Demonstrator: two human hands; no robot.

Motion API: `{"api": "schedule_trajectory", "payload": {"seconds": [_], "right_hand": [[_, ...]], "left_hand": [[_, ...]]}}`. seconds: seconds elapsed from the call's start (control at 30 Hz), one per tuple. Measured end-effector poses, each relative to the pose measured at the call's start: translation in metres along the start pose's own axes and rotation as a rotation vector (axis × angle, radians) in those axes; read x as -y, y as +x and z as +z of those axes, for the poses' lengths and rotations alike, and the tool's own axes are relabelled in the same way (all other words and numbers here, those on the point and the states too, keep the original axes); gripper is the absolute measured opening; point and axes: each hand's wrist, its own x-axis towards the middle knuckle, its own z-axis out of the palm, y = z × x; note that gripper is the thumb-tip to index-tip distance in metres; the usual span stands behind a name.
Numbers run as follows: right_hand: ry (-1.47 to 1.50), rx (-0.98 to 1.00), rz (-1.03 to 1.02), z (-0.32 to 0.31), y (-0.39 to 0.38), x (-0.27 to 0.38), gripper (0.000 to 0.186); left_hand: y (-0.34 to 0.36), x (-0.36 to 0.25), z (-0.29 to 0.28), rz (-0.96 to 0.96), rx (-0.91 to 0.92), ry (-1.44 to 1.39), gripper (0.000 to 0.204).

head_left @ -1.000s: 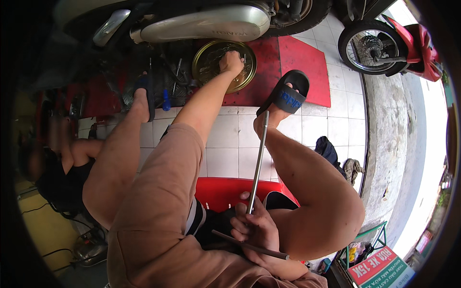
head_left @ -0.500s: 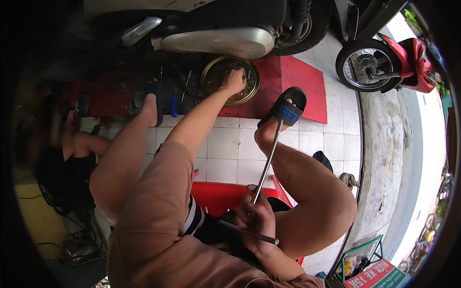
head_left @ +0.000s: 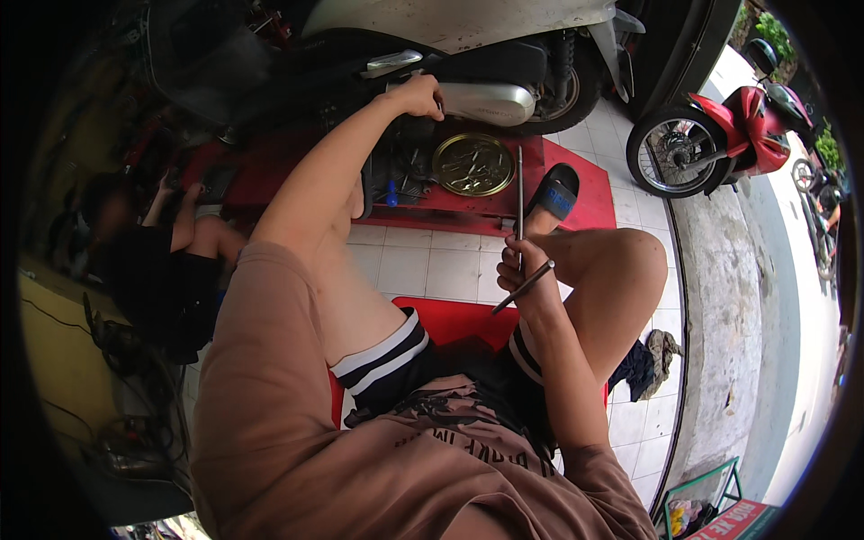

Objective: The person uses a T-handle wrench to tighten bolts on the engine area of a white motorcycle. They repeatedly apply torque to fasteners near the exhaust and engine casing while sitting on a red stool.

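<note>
My left hand (head_left: 417,95) reaches out to the scooter (head_left: 405,27), at the front end of its silver side cover (head_left: 486,103). Its fingers are curled together; whatever they hold is too small or hidden to make out. My right hand (head_left: 531,286), in front of my right knee, is closed around a T-handle wrench (head_left: 520,198). The long shaft points away from me, and the crossbar slants across the fist. Between the hands and the scooter sits a round gold-coloured tin tray (head_left: 516,167) with several small metal parts in it.
The tray rests on a red platform (head_left: 576,193) beneath the scooter, beside a blue-handled tool (head_left: 391,193). A red motorbike (head_left: 742,121) stands at the right. Another person (head_left: 171,243) sits at the far left. Dark cloth (head_left: 635,369) lies on the tiles.
My left hand has left the tin tray and moved up to the scooter's side cover. My right hand has risen forward with the wrench, whose shaft now stands more upright in view.
</note>
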Motion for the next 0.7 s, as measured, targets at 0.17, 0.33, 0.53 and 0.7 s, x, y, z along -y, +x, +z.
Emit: {"api": "schedule_trajectory", "payload": {"seconds": [0.17, 0.33, 0.53, 0.7], "right_hand": [[-0.312, -0.01, -0.034, 0.005, 0.014, -0.008, 0.028], [-0.445, 0.046, -0.051, 0.006, 0.031, -0.026, 0.034], [-0.627, -0.02, -0.139, 0.009, 0.03, -0.037, 0.038], [-0.608, -0.057, -0.137, 0.001, 0.036, -0.035, 0.039]], "left_hand": [[-0.076, 0.0, -0.058, -0.196, -0.052, -0.337, 0.015], [-0.115, -0.006, -0.046, -0.241, -0.166, -0.979, 0.013], [-0.109, -0.023, -0.022, -0.252, -0.227, -0.946, 0.018], [-0.099, -0.036, -0.017, -0.217, -0.158, -0.764, 0.024]]}}
